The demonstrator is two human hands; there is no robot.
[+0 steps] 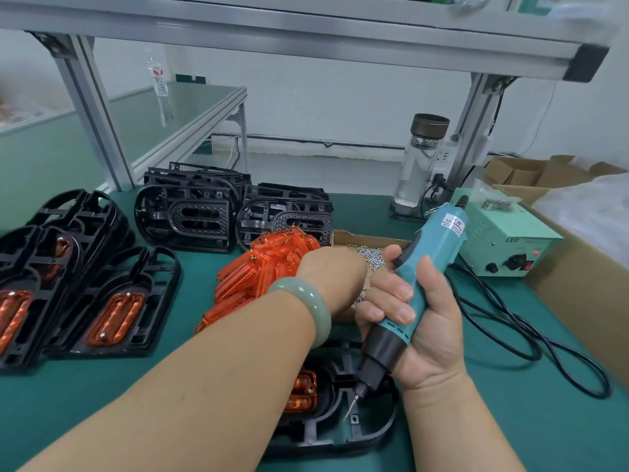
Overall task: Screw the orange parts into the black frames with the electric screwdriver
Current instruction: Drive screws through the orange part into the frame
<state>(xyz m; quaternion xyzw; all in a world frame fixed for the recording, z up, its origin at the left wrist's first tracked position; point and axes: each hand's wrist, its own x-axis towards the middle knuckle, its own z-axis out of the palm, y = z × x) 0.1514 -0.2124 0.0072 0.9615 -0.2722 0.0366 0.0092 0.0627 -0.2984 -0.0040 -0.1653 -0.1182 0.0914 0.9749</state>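
Note:
My right hand (429, 328) grips the teal electric screwdriver (439, 240), bit pointing down. The bit tip hovers just above the near black frame (343, 434), which lies at the table's front edge with an orange part (301, 391) seated in it. My left hand (332, 277) reaches across to the small cardboard box of screws (369, 253). Its fingers are hidden behind my right hand. A pile of loose orange parts (269, 267) lies just left of that box.
Black frames with orange parts fitted (115, 311) lie at the left. Two stacks of bare black frames (190, 212) stand behind the orange pile. The green power unit (503, 247), its black cable (510, 338), a glass bottle (422, 161) and a large cardboard box (578, 287) fill the right.

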